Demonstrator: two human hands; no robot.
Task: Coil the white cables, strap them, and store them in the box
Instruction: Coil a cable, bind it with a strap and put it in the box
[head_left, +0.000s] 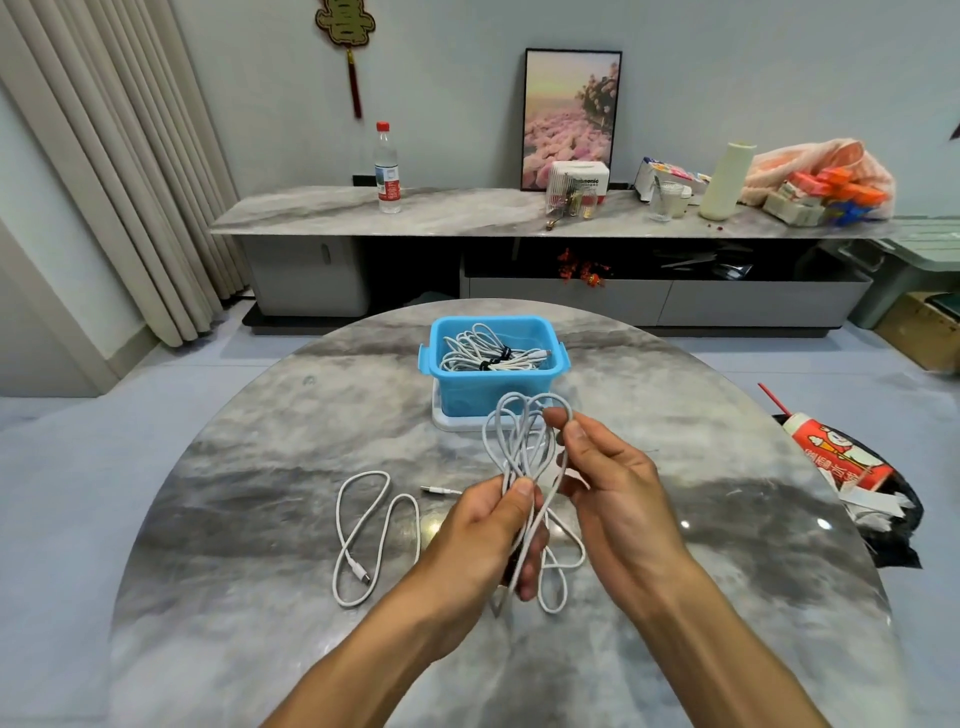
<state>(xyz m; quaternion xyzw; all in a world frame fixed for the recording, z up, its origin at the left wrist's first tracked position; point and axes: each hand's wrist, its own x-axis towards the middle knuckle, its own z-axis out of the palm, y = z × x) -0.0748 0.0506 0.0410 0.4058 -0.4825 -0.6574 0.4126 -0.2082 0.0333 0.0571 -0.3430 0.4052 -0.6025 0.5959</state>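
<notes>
Above the desk (249, 519), left hand (488, 525) grips one coiled cable (524, 441); right hand (608, 467) pinches its loop. One loose cable (363, 525) lies nearby; one blue box (493, 364) holds strapped cables.

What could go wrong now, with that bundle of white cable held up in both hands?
The held cable has no strap on it; the left hand grips only its middle, so the loops might spring apart if the right hand lets go. Its lower loops hang close to the loose cable on the table and could snag it. The blue box already looks crowded.
</notes>
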